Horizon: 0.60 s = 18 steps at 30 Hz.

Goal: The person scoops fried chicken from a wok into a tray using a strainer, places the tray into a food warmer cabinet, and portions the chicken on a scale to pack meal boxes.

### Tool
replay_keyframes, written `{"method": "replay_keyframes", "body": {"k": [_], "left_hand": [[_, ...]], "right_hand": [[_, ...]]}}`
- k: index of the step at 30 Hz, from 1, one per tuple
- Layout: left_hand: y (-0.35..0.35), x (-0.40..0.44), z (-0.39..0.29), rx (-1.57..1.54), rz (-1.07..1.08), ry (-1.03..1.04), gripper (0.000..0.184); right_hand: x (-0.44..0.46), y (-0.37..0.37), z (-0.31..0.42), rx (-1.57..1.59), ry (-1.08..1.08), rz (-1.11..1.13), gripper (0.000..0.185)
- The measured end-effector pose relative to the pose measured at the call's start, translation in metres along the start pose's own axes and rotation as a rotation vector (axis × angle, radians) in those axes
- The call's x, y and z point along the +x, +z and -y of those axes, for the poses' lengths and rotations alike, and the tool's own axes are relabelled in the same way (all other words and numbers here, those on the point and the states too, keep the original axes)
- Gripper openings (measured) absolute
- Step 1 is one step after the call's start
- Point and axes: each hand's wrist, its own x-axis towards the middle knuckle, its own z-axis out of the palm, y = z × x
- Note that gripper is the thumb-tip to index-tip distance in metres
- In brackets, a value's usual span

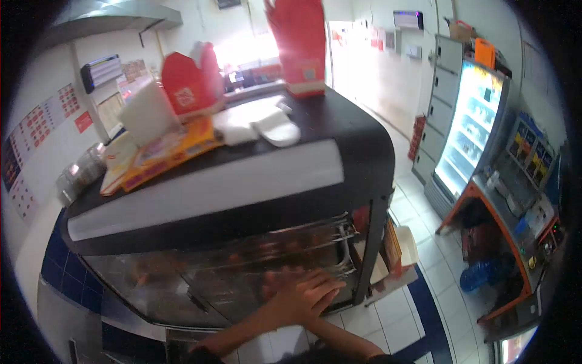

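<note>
My left hand point(312, 292) is in front of the glass-sided cabinet point(224, 227), near its right end, with fingers bent and close together. Whatever it may hold is hidden. My right hand point(297, 308) overlaps it at the wrists; its fingers are mostly hidden or blurred. Behind the glass, metal racks point(347, 242) and blurred brownish items show. On the cabinet's black top stand a red carton point(188, 88) and a taller red carton stack point(302, 51), with white paper pieces point(251, 121) and an orange printed packet point(176, 148) between them and the front edge.
A lit drinks fridge point(470, 130) and grey lockers point(439, 103) stand at the right. Nearer is a desk with an orange frame point(512, 236), with a blue water bottle point(479, 276) beneath. Open bins point(405, 246) sit beside the cabinet. Clear containers point(82, 173) are at the left.
</note>
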Motion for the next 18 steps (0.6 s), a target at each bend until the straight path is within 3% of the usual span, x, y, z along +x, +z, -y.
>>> {"method": "replay_keyframes", "body": {"k": [3, 5, 6, 7, 9, 11, 12, 14, 15, 18], "left_hand": [[0.016, 0.024, 0.008, -0.024, 0.179, 0.044, 0.022], [0.007, 0.021, 0.013, 0.462, 0.506, -0.003, 0.028], [-0.001, 0.011, 0.020, 0.474, 0.524, -0.017, 0.028], [-0.008, -0.002, 0.029, 0.612, 0.590, -0.063, 0.031], [-0.021, -0.017, 0.029, 0.744, 0.646, -0.109, 0.034], [-0.034, -0.023, 0.016, 0.811, 0.712, -0.163, 0.037], [-0.038, -0.027, 0.015, 0.815, 0.689, -0.174, 0.037], [-0.049, -0.034, 0.014, 0.758, 0.686, -0.356, 0.031], [-0.056, -0.037, 0.013, 0.769, 0.674, -0.350, 0.031], [-0.081, -0.053, 0.012, 0.907, 0.760, -0.346, 0.029]], "right_hand": [[-0.009, 0.033, -0.037, -0.421, -0.317, 0.233, 0.057], [-0.011, 0.063, -0.056, -0.671, -0.562, 0.413, 0.054], [-0.012, 0.074, -0.059, -0.799, -0.698, 0.497, 0.053], [-0.019, 0.069, -0.051, -0.781, -0.700, 0.497, 0.053], [-0.047, 0.032, -0.022, -0.569, -0.260, 0.689, 0.037], [-0.034, 0.009, 0.034, -0.485, -0.567, 0.295, 0.015], [-0.031, -0.004, 0.048, -0.470, -0.505, 0.166, 0.009], [-0.017, -0.021, 0.082, -0.349, -0.344, -0.083, 0.016], [-0.005, -0.024, 0.103, -0.239, -0.240, -0.210, 0.025], [0.041, -0.025, 0.141, -0.115, -0.226, -0.294, 0.036]]}}
